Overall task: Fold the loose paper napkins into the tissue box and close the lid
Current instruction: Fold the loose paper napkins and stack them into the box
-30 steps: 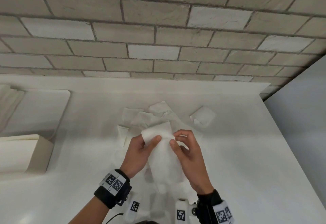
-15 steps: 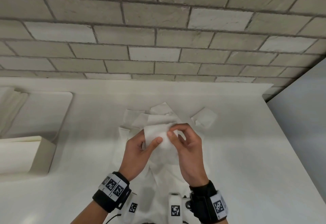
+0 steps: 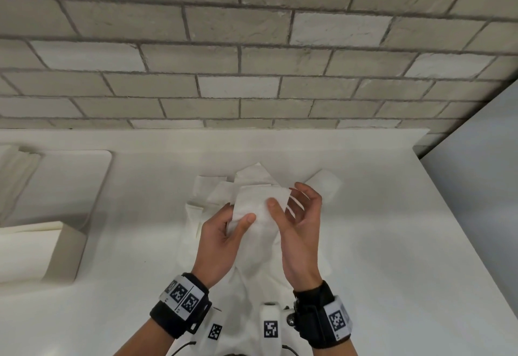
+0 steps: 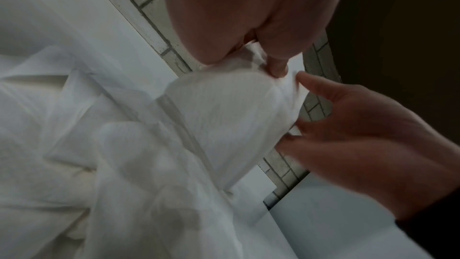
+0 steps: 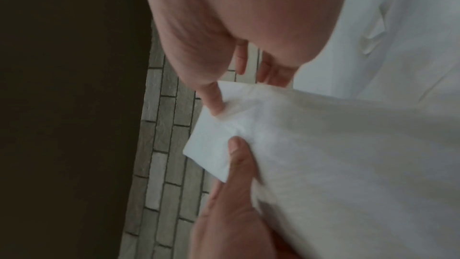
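Observation:
I hold one white paper napkin up over the counter with both hands. My left hand pinches its lower left part, thumb on the near side and fingers behind. My right hand pinches its right side under the thumb, the other fingers spread out behind it. The left wrist view shows the napkin bulging between the two hands, and the right wrist view shows its corner between both thumbs. Several loose napkins lie on the counter behind and under my hands. The beige tissue box stands open at the left edge.
A flat white rounded panel lies behind the box, with folded white material at its far left. The white counter ends at a brick wall behind and a grey wall on the right.
Both hands moved away from me and slightly right with the napkin. The hanging lower part has gathered up, and my right fingers have spread out behind the sheet.

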`<state>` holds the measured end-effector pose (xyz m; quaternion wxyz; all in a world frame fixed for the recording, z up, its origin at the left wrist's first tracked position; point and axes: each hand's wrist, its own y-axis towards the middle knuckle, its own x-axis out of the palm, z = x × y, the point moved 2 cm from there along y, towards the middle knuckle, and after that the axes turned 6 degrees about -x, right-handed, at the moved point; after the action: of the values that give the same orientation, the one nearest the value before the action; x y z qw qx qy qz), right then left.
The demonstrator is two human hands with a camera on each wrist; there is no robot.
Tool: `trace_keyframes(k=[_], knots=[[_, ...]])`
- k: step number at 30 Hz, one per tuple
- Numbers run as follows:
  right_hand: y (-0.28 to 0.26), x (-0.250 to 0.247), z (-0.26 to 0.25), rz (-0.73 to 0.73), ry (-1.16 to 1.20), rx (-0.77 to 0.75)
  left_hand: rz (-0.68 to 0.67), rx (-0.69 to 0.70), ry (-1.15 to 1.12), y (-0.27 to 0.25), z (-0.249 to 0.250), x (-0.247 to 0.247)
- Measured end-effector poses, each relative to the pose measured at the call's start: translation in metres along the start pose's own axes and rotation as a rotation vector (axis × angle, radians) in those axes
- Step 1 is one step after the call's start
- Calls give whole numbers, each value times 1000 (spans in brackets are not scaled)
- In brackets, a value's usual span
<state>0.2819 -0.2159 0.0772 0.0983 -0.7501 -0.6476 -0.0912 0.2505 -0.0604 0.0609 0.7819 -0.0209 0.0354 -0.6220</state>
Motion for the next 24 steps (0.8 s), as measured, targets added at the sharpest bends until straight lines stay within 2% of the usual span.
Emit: trace_keyframes(k=[4,7,10,11,12,14,16,18,20,22,24], knots=[[-8,-1,10,-220,-153,77,14,-2,-25,0,5,6],[-14,-6,15,-320,-341,-38,8,16,-42,5,9,10],[1,-13,22,-447,-456,-40,89,-7,-79,8,10,10],[14,-22,26,-437,-492,-42,131,4,-89,9,9,8],[36,-34,31,-350,-552,-71,170,15,-97,9,7,4],[95,-72,42,-66,-778,-119,205,26,-80,10,4,-4],[155,-112,47,118,-1028,-40,194,32,-18,10,1,-9],[200,-138,55,104,-1176,122,165,67,118,10,-2,-14],[223,-149,63,2,-1345,236,132,98,228,8,-5,-18],[234,-150,70,-79,-1457,244,132,103,262,8,-7,-20],[239,-150,71,-79,-1430,195,139,83,265,8,-7,-22]])
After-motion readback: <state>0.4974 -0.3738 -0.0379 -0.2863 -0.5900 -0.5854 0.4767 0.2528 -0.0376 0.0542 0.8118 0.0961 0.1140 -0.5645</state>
